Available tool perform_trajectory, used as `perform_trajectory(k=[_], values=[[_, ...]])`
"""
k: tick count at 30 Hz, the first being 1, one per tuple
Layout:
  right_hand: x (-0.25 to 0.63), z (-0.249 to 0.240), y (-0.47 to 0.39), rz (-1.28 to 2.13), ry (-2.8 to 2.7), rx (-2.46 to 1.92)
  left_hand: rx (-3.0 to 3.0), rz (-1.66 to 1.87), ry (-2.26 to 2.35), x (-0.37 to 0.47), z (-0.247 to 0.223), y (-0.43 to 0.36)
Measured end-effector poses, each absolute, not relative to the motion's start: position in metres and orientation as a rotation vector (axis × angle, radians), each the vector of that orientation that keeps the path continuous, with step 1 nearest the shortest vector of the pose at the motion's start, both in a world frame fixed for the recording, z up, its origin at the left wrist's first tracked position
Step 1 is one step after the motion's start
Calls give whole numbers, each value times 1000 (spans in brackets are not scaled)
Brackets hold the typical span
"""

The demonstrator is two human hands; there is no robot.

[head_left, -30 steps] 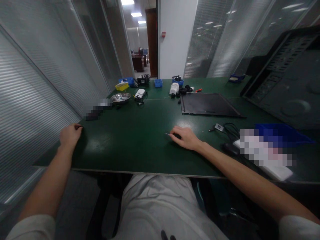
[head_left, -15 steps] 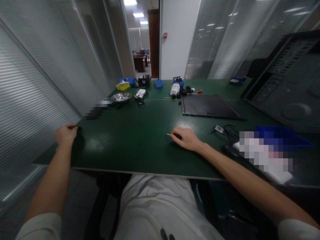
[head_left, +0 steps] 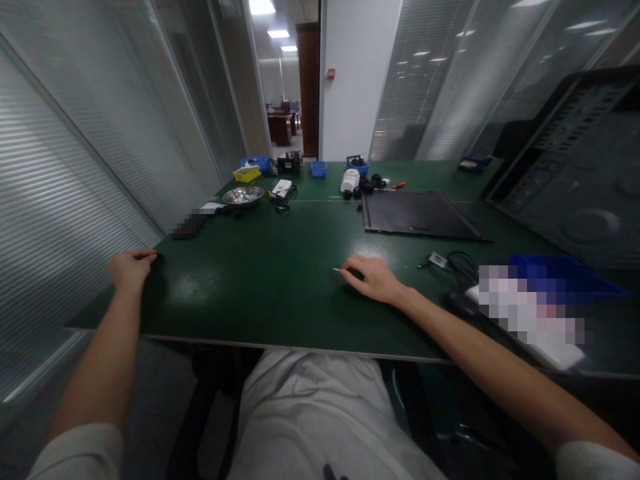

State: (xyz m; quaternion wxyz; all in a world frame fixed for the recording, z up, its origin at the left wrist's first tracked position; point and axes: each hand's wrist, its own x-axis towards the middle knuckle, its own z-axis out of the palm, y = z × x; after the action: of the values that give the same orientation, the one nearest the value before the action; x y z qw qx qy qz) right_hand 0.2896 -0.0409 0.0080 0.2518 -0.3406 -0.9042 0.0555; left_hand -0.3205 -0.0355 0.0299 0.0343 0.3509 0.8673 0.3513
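At the left side of the green table (head_left: 260, 280), my left hand (head_left: 130, 268) rests near the edge with its fingers pressed together. Whatever lies between those fingertips is too small and dark to name. My right hand (head_left: 371, 277) lies low over the middle of the tabletop, fingers curled in and closed. A thin, shiny metal piece (head_left: 336, 269) sticks out to the left from between its thumb and forefinger; the rest of it is hidden by the hand.
A flat black panel (head_left: 420, 213) lies beyond my right hand. Farther left are a metal bowl (head_left: 243, 195) and a yellow tray (head_left: 247, 174). To the right are a coiled cable (head_left: 461, 265), a blue bin (head_left: 565, 273) and a large black computer case (head_left: 575, 167).
My left hand has shifted very slightly to the left. My right hand and the thin metal piece stay where they were.
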Motion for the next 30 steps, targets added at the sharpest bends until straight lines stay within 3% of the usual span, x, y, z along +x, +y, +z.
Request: perform_trajectory(k=[10, 23, 30], values=[[288, 10, -42, 159, -2456, -910, 1096, 1061, 2679, -322, 27, -35], [289, 9, -41, 148, -2455, -907, 1794, -165, 2977, -298, 30, -32], [289, 10, -41, 154, -2460, -912, 1785, -138, 2992, -296, 30, -28]])
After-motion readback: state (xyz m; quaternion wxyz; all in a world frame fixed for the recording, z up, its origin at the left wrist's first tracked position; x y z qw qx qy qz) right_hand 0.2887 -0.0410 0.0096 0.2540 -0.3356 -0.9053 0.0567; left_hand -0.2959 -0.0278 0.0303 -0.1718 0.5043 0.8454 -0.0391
